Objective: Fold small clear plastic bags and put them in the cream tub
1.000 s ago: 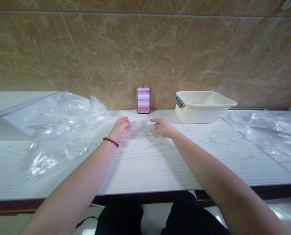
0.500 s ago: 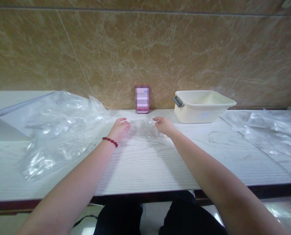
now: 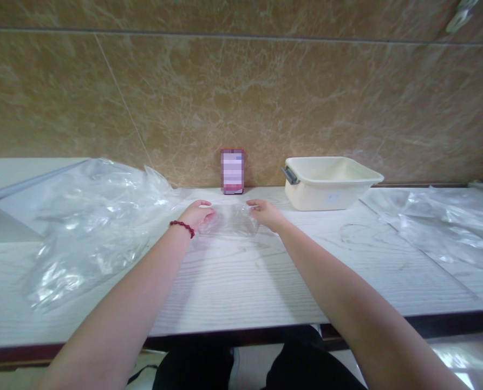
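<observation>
Between my hands, low over the white wood-grain table (image 3: 225, 292), a small clear plastic bag (image 3: 231, 221) is stretched out sideways. My left hand (image 3: 200, 215) grips its left edge, thumb and fingers closed on the film; a dark red bead bracelet (image 3: 182, 226) circles that wrist. At the bag's right edge, my right hand (image 3: 263, 212) pinches the plastic near the far corner. The bag looks flat and see-through, with the table showing through it.
A phone (image 3: 232, 171) leans upright against the marbled wall (image 3: 241, 97). To its right stands a cream plastic bin (image 3: 326, 192) with a grey handle. Large crumpled clear plastic (image 3: 99, 222) covers the table at left, beside a white box (image 3: 6, 222); more plastic sheeting (image 3: 440, 227) lies at right.
The whole view has tilted slightly, so the wall and table sit lower in the picture. Both hands keep holding the bag, and my right hand is slightly closer to the left.
</observation>
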`<state>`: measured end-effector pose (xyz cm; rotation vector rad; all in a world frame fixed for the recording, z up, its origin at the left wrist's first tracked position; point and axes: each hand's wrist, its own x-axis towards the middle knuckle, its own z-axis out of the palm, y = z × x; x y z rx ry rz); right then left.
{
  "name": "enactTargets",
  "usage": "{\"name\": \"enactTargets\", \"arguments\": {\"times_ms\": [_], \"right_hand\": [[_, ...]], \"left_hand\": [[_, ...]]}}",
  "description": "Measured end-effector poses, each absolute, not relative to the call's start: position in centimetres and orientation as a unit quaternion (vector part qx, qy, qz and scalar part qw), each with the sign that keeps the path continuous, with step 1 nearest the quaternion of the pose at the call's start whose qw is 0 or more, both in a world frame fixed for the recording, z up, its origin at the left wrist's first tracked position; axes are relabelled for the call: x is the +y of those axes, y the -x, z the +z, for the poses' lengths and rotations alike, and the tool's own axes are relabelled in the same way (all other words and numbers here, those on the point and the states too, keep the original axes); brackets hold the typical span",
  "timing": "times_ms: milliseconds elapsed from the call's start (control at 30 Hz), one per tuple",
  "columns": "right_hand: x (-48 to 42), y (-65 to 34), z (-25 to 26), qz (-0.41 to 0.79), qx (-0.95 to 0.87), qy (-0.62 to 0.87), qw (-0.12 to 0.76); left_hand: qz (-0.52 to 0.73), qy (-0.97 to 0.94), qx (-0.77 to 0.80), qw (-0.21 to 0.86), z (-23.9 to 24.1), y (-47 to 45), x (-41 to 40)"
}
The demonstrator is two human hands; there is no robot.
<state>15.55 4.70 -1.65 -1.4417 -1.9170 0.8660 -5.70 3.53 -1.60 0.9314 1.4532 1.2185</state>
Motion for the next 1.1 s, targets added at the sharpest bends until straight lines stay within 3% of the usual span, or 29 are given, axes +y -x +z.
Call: {"name": "enactTargets", "arguments": {"times_ms": [167,300,433,600,900,1100], "right_hand": [[5.3,-15.2,-2.3,0.335,-0.732,0.513,0.297],[5.2,-15.2,-2.1,0.235,-0.759,0.528,0.3],[4.9,-15.3,-1.9,0.153,-0.765,0.555,0.287],[4.8,-15.4,-1.7,0.155,-0.761,0.576,0.256],[5.2,-15.4,-2.2,0.298,-0.757,0.506,0.287],[4.7,-15.7,-1.2,0.219,-0.769,0.533,0.279]], "left_hand": [[0.504,-0.411,0.588,0.481,-2.0,5.1,4.3],[0.496,-0.452,0.586,0.455,-2.7,4.6,4.6],[0.439,-0.543,0.625,0.348,-2.8,4.7,4.3],[0.41,-0.569,0.667,0.252,-2.5,4.8,4.1],[0.429,-0.505,0.661,0.353,-2.3,4.4,3.7],[0.465,-0.49,0.615,0.408,-2.5,4.7,3.3]]}}
